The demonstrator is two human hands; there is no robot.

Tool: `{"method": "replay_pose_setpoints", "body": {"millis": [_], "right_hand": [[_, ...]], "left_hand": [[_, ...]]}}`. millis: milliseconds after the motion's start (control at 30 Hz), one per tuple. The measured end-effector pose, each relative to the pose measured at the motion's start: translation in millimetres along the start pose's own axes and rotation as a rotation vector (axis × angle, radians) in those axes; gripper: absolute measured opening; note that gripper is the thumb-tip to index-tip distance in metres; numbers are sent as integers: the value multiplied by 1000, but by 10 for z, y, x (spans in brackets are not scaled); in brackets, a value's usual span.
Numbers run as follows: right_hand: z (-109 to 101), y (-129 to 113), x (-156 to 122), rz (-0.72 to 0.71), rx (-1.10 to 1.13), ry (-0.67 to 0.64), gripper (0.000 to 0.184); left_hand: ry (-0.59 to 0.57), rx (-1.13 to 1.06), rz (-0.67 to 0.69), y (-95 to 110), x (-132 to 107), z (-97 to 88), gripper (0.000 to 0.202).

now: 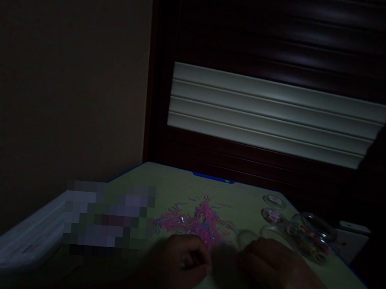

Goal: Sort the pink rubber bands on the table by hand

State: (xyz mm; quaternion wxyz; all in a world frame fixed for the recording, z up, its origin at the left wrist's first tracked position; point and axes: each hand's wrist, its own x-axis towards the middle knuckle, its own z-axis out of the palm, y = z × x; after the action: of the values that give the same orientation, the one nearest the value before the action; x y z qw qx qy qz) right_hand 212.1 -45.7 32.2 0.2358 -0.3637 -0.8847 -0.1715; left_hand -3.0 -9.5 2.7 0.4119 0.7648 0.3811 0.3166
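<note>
The scene is dim. My left hand (183,262) is curled, thumb and fingertips close together, just in front of a pile of thin pink and pastel bands (207,221) on the table; whatever it pinches is too dark to make out. To the right, my right hand (272,262) has its fingers bent down and pressed together low over the tabletop, fingertips in shadow. A faint clear ring or lid (248,240) lies by its fingertips. Past that hand, a clear jar (311,238) with colourful hair ties lies tipped on its side.
Two small round clear pieces (274,201) with labels lie at the table's (170,178) far right. A pale box-like object (354,239) stands beyond the right edge. White sheeting (28,234) and a blurred-out patch (113,218) are on the left. A dark slatted door (276,111) rises behind.
</note>
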Motion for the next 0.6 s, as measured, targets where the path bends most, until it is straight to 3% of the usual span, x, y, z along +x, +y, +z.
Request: {"method": "replay_pose_setpoints", "body": {"millis": [167,267,367,600], "right_hand": [[144,4,-19,-39,-12,-79,21],[117,18,-4,-34,-37,-125,20],[53,7,30,-41,-40,-129,20],[65,-7,31,5,-25,-209,16]], "left_hand": [[-34,476,363,-55,-5,-67,12],[-50,904,624,-69,18,-161,9],[20,1195,624,-63,57,-257,5],[95,1480,372,-38,167,-337,16]]}}
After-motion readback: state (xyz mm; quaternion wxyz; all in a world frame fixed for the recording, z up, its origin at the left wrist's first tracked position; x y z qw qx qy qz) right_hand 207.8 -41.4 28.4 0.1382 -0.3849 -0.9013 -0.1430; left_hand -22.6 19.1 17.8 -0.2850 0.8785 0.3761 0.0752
